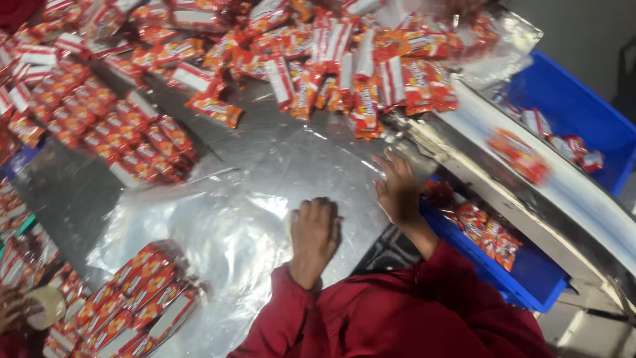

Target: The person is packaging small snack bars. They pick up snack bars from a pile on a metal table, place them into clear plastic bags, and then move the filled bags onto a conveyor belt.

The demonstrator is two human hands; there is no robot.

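Both hands rest on a clear plastic sheet (pixel 265 192) spread flat over the metal table (pixel 66 199). Left hand (pixel 315 233) is curled into a loose fist, knuckles down, pressing on the sheet near its edge closest to the person; it seems to pinch the film, though I cannot tell if anything is truly gripped. Right hand (pixel 397 189) lies open, fingers spread, palm flat on the sheet's right part, apparently holding it smooth and in place.

Beyond the sheet, a heap of red-and-orange snack packets (pixel 344 59) is piled loosely. To the sheet's left, packets (pixel 112 126) stand in neat rows. Near its lower left corner lies a wrapped bundle of packets (pixel 146 298), already bagged. Right of the sheet, a white conveyor belt (pixel 530 166) carries a packet, with blue crates (pixel 576 106) behind and below it.
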